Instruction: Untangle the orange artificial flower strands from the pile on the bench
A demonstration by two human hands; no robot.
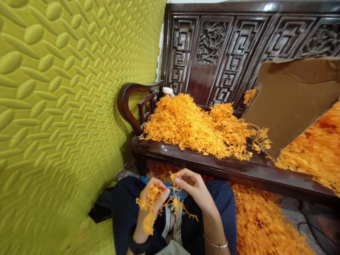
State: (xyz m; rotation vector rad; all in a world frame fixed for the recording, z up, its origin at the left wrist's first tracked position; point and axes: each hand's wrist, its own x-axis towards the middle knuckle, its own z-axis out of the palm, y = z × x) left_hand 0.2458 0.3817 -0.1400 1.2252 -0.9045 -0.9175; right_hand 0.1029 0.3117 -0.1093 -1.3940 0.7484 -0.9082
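Above my lap, my left hand (155,198) is closed round a small bunch of orange plastic flower pieces (149,220), some of which hang down past the wrist. My right hand (192,184) pinches one orange piece (174,176) between thumb and fingertips, just right of the left hand. Thin orange stems (176,203) dangle between the two hands. In front of me, a big heap of the same orange pieces (191,124) covers the seat of a dark carved wooden bench (170,150).
A brown cardboard sheet (294,99) stands on the bench at right, with more orange pieces (313,148) beyond it. Another orange pile (265,219) lies on the floor to my right. A white-lidded jar (167,91) sits behind the heap. A yellow textured wall (66,106) rises at left.
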